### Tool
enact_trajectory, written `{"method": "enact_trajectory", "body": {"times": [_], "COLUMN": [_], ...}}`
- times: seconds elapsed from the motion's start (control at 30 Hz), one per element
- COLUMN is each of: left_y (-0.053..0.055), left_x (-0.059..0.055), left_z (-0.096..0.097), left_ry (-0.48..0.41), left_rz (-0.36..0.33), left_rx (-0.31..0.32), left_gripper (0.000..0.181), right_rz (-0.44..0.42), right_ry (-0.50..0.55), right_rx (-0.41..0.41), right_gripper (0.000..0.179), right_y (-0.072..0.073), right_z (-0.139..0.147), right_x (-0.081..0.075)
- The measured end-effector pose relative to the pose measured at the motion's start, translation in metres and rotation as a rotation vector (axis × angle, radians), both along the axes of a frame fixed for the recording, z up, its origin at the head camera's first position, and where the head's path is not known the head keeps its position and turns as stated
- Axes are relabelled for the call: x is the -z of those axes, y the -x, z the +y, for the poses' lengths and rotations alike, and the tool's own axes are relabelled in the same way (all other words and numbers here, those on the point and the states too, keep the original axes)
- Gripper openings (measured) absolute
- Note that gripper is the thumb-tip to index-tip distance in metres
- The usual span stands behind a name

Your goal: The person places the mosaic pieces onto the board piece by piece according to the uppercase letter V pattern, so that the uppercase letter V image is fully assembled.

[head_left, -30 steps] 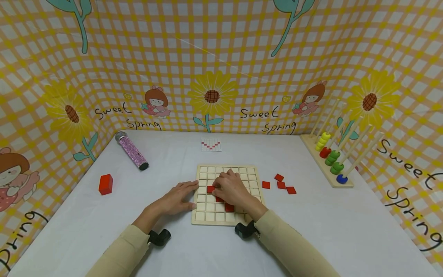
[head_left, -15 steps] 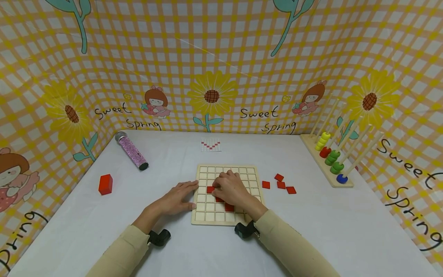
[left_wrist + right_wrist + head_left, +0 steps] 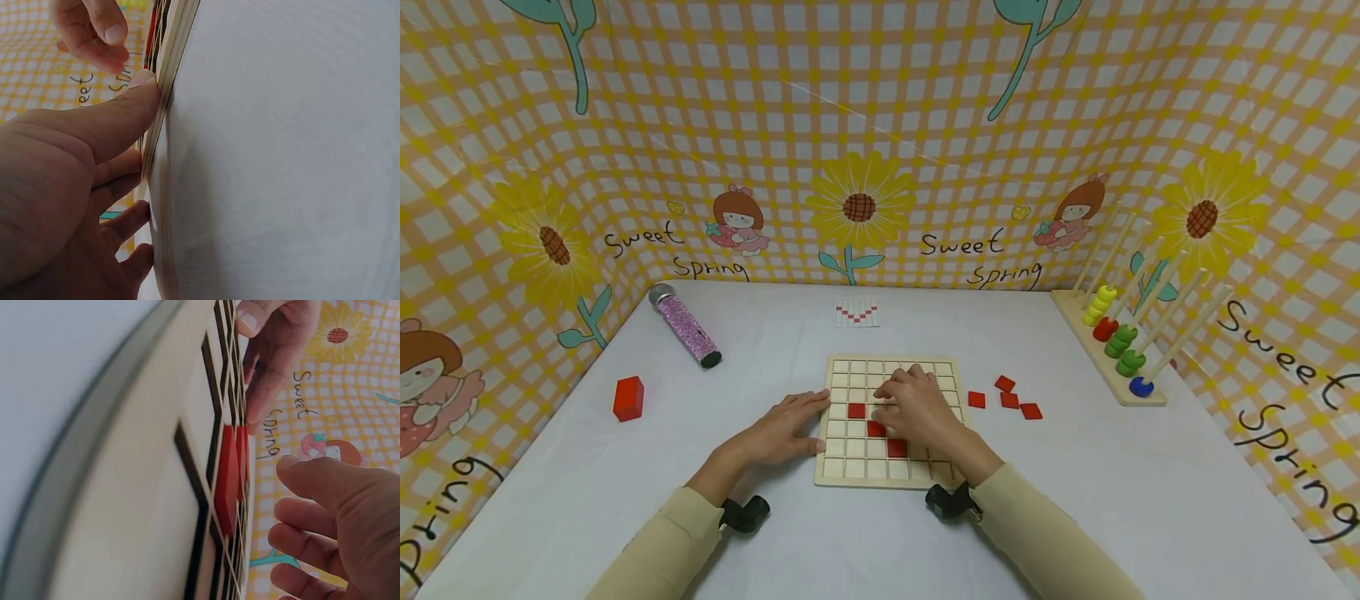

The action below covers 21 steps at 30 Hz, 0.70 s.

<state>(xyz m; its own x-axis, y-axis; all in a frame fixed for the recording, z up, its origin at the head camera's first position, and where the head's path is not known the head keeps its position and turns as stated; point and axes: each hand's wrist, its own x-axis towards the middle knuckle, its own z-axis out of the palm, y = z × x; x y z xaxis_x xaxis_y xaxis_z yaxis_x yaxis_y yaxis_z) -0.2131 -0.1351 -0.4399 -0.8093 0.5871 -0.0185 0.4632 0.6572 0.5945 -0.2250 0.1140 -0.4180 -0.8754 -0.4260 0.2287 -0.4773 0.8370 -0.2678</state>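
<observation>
A pale wooden grid board (image 3: 850,472) lies on the white table. Three red square tiles sit in its cells on a diagonal: an upper-left tile (image 3: 857,411), a middle tile (image 3: 876,428) and a lower tile (image 3: 897,448). My left hand (image 3: 781,431) rests against the board's left edge, thumb and fingertips touching it. Over the board's middle is my right hand (image 3: 917,408), fingers loosely bent and nothing between them. In the right wrist view its fingers (image 3: 306,519) stand apart from the red tiles (image 3: 228,481). Part of the grid is hidden under this hand.
Several loose red tiles (image 3: 1009,401) lie right of the board. A card with a red V pattern (image 3: 857,312) lies behind it. Further left are a glittery pink microphone (image 3: 687,327) and a red block (image 3: 628,399). A bead-peg stand (image 3: 1108,350) stands at the right.
My right hand has moved a little to the right and away from the red tiles, showing more of the upper-left and middle ones. The left hand has stayed in place.
</observation>
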Motion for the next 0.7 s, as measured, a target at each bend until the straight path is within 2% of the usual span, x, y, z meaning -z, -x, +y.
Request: {"method": "enact_trajectory", "body": {"times": [0.27,0.7], "left_y": [0.0,0.001], "left_x": [0.001,0.002], "left_z": [0.0,-0.001], "left_ry": [0.008,0.007], "left_rz": [0.0,0.013], "left_rx": [-0.006,0.0], "left_gripper": [0.069,0.068], "right_rz": [0.032,0.048], "right_ry": [0.03,-0.006], "right_rx": [0.043,0.107], "right_gripper": [0.025,0.03], "right_y": [-0.007,-0.005], "right_z": [0.027,0.076], "right_x": [-0.002,-0.003]}}
